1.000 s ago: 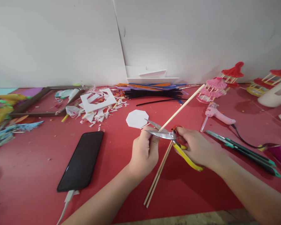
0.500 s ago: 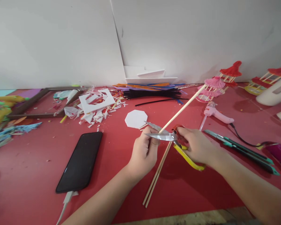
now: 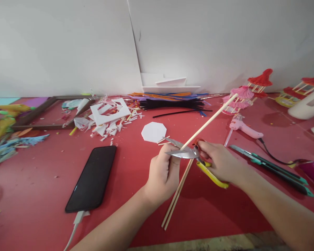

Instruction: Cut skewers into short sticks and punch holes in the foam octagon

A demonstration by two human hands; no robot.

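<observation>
My left hand (image 3: 162, 174) is closed around the lower end of a pale wooden stick (image 3: 210, 121), which slants up to the right. My right hand (image 3: 223, 163) grips yellow-handled scissors (image 3: 184, 153), whose parted blades straddle the stick just above my left fingers. Part of a red handle loop shows at my right fingers. Two more wooden sticks (image 3: 176, 198) lie on the table below the scissors. Beyond my left hand is a white octagonal piece (image 3: 154, 131), with short stick pieces (image 3: 163, 142) at its edge. The stick's gripped end is hidden.
A phone (image 3: 91, 177) on a cable lies left on the red table (image 3: 131, 223). White scraps (image 3: 111, 129) and pipe cleaners (image 3: 172, 103) are at the back. At right are a pink glue gun (image 3: 246, 129), a green-black utility knife (image 3: 274, 170) and small pagoda-like models (image 3: 260, 78).
The held stick and scissors have shifted slightly right, and more of the short pieces beside the octagon shows. The scissor blades stay parted around the stick.
</observation>
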